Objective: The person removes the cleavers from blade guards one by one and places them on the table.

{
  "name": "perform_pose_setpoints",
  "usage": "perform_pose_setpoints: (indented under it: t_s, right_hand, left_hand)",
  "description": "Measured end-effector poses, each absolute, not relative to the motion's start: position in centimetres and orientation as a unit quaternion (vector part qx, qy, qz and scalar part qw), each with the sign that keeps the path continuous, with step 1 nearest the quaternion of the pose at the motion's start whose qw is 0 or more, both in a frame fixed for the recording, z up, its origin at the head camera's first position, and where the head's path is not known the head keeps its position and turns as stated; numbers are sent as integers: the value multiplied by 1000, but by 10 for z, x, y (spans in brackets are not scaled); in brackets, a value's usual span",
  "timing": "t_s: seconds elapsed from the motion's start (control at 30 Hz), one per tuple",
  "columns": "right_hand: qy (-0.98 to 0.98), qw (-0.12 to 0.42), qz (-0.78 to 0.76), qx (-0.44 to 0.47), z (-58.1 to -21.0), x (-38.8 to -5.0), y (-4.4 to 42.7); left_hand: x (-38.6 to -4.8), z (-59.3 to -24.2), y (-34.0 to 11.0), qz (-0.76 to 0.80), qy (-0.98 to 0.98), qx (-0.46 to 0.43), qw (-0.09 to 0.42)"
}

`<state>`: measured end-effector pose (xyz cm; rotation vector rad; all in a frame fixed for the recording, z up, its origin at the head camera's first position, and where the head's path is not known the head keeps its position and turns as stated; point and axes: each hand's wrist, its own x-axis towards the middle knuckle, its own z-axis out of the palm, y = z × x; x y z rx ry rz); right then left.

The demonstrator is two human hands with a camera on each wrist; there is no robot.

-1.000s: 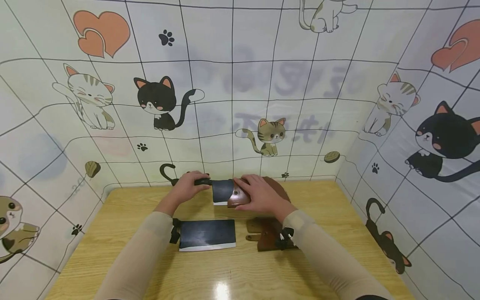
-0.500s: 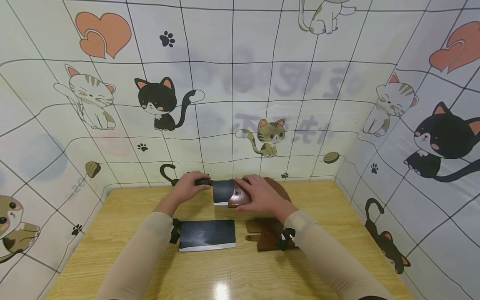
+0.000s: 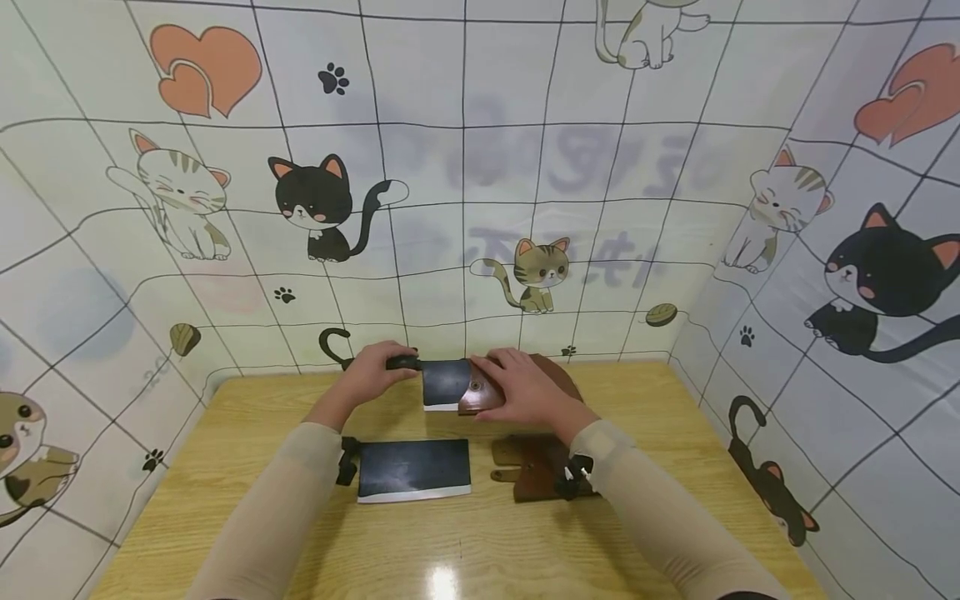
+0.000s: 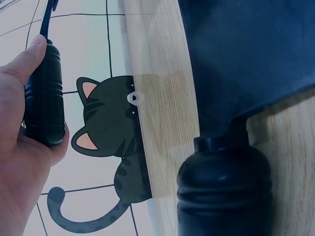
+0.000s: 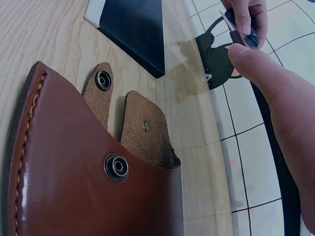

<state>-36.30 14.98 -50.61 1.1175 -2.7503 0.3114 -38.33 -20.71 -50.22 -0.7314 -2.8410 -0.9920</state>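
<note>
My left hand (image 3: pixel 372 373) grips the black ridged handle (image 4: pixel 44 101) of a cleaver (image 3: pixel 441 382) at the table's back edge. A brown leather sheath (image 3: pixel 476 393) covers the far part of its blade, and dark metal shows between sheath and handle. My right hand (image 3: pixel 525 390) holds that sheath, thumb towards me and fingers over the top. Nearer to me lies a second cleaver (image 3: pixel 414 468), unsheathed, its handle partly hidden by my left wrist. Another brown sheath (image 3: pixel 534 468) with snap straps (image 5: pixel 145 125) lies right of it, partly under my right wrist.
The wooden table (image 3: pixel 465 550) runs up to a wall covering (image 3: pixel 465 167) printed with cats, which encloses the back and both sides. Both forearms reach over the front part, on either side of the lying cleaver.
Slightly more of the held cleaver's blade shows now, as my left hand has shifted a little left and the sheath a little right. The lying cleaver and second sheath stay in place.
</note>
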Motion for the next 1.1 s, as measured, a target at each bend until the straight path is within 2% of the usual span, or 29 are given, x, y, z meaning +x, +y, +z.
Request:
perform_pose_setpoints:
  t_s: [0.33,0.57,0.8,1.1]
  right_hand:
    - [-916,83,103,379,-503,-364,155]
    - [-912,78,100,389,-503,-366,158]
    - [-918,70,90,381,-503,-367,159]
    - [-913,84,109,385,-505,-367,172]
  left_hand:
    - [-383,-504,-219,-322,-917,-231,37]
    - [-381,-503,-224,-334,-914,-227,22]
    - [-382,-504,-225,-330,-913,-236,41]
    - [-381,-504,-236,-332,-914,-227,43]
